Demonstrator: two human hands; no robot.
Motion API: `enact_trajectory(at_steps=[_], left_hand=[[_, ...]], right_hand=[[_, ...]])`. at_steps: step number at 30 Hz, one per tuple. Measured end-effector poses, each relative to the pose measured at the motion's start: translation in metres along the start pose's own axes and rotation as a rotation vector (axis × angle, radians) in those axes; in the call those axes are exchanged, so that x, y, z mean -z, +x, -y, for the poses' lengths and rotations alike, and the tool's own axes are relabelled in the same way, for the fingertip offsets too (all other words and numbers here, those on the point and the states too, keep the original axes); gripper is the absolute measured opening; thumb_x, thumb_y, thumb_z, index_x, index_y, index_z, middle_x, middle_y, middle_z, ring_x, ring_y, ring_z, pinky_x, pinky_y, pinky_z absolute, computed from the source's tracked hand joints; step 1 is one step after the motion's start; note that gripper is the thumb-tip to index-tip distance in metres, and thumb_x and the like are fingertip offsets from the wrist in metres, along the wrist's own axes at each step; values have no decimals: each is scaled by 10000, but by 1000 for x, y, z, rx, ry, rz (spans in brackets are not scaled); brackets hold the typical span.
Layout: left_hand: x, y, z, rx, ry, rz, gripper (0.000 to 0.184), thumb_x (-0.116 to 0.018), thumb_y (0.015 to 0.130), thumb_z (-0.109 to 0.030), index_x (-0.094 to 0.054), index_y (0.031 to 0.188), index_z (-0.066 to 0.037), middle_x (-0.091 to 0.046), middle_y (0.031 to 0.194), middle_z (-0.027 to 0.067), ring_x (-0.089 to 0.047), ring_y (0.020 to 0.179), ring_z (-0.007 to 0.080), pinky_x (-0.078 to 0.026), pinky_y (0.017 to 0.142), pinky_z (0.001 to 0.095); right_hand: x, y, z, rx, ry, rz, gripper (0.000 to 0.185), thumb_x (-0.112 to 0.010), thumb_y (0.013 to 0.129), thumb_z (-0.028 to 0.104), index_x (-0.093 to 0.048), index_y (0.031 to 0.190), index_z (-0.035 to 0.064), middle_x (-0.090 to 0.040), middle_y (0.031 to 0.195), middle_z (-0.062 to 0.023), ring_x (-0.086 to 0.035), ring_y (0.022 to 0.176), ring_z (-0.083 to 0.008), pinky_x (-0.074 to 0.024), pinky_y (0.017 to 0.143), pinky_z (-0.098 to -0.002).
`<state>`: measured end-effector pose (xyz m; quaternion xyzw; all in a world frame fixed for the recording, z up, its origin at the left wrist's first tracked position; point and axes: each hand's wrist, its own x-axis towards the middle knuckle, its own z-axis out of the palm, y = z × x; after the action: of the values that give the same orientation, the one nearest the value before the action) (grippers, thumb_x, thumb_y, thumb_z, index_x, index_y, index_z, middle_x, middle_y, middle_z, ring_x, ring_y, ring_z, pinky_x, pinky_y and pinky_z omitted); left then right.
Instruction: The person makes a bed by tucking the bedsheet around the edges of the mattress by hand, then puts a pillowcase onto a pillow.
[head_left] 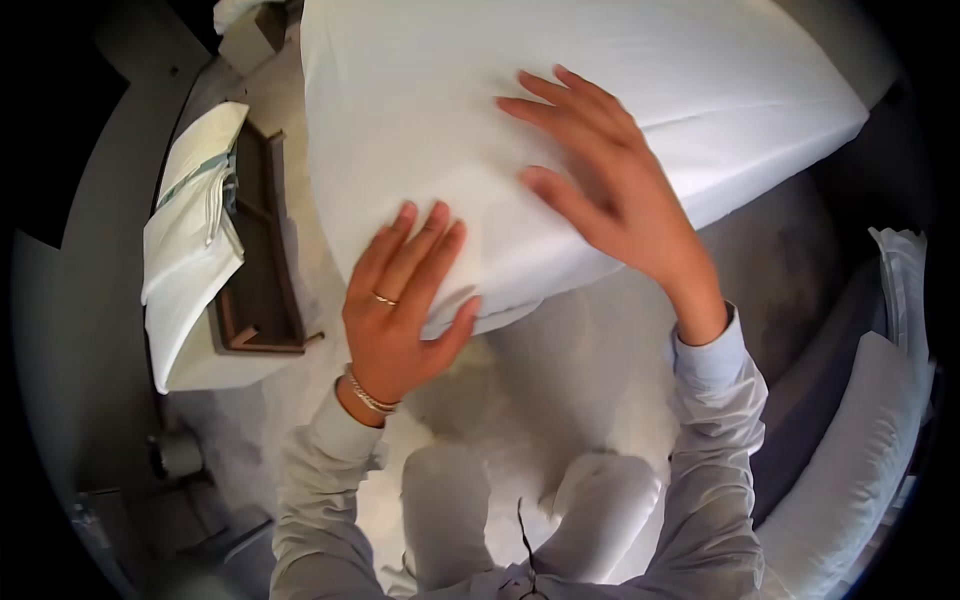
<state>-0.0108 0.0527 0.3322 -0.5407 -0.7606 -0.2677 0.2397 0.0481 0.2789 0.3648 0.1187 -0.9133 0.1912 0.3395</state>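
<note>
Holding the left hand [395,315] spread over the near left corner of the white-sheeted mattress [430,100], wearing a ring [384,300] and bracelet [368,393], fingers slightly parted, thumb standing out. Holding the right hand [630,200] wide above the mattress's near edge, fanning the fingers toward the middle; not being able to tell whether touching the sheet or hovering just above. Having the mattress lying directly beneath both hands. Seeing, left of the mattress, white linen [190,240] draping beside a brown wooden frame [265,285]; right of it, a white pillow [850,470].
</note>
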Motion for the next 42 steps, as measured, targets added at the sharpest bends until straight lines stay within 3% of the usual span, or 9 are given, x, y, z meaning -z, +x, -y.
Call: enact_trajectory(at_steps=[7, 12, 15, 19, 23, 26, 32, 39, 42], left_hand=[[-9, 16, -29, 150, -319, 108, 216, -657, 722, -126, -656, 937, -96, -521, 1235, 114, -439, 1217, 297, -319, 1003, 458], [6, 39, -88, 475, -380, 345, 249, -583, 766, -107, -603, 993, -7, -383, 1345, 196, -259, 1318, 338, -196, 1059, 514], [53, 32, -105, 768, -838, 751, 269, -570, 792, -181, -573, 954, 34, -605, 798, 191, -572, 847, 343, -430, 774, 462], [159, -3, -101, 668, -1243, 839, 219, -528, 867, -211, -573, 1019, -61, -609, 946, 137, -580, 914, 295, -446, 816, 389], [268, -38, -65, 1342, -1497, 468, 103, -506, 864, -28, -600, 886, 6, -614, 910, 74, -593, 868, 169, -467, 798, 285], [328, -61, -34, 1509, -1395, 22, 243, -442, 916, -193, -560, 878, 17, -586, 819, 90, -584, 765, 186, -481, 735, 300], [364, -80, 6, 1746, -1388, -311, 182, -421, 899, -167, -499, 787, -47, -512, 678, 64, -517, 601, 136, -464, 590, 261], [375, 42, 55, 1285, -1559, 98, 236, -451, 939, -234, -555, 951, -23, -557, 764, 27, -534, 706, 94, -458, 646, 234], [372, 83, 68, 1192, -1466, 60, 251, -475, 939, -247, -560, 975, -14, -582, 821, 41, -562, 762, 119, -471, 722, 260]], right_hand=[[-23, 44, 24, -105, -166, 223, 416, -466, 898, 263, -457, 1291, 129, -390, 1379, -69, -339, 1277, -254, -214, 1066, -450], [-3, 13, 63, -595, 46, 239, 456, -464, 842, 60, -443, 1296, 91, -375, 1383, -110, -304, 1305, -266, -229, 1063, -451], [20, 13, 115, -827, 187, 409, 422, -504, 802, 39, -496, 1223, 64, -418, 1341, -144, -459, 1166, -321, -415, 935, -390], [53, 11, 190, -719, 486, 833, 433, -587, 812, 101, -507, 1236, 146, -385, 1372, -125, -391, 1242, -304, -366, 999, -384], [91, 94, 255, -1112, 906, 675, 362, -498, 859, 26, -526, 1209, 112, -543, 1216, -132, -560, 1050, -229, -462, 863, -317], [84, 126, 267, -1201, 996, 451, 356, -463, 866, -24, -515, 1206, 67, -620, 1085, -108, -612, 874, -164, -481, 778, -267], [109, 267, 267, -803, 940, 481, 267, -429, 897, -14, -544, 1138, -2, -614, 1057, -105, -610, 896, -175, -484, 761, -287], [87, 287, 242, -957, 1294, 365, 327, -468, 827, -54, -546, 1139, 3, -639, 996, -102, -619, 870, -187, -485, 744, -272], [69, 310, 225, -1013, 1286, 393, 306, -476, 888, 129, -528, 1151, -17, -643, 953, -105, -613, 836, -151, -488, 746, -262]])
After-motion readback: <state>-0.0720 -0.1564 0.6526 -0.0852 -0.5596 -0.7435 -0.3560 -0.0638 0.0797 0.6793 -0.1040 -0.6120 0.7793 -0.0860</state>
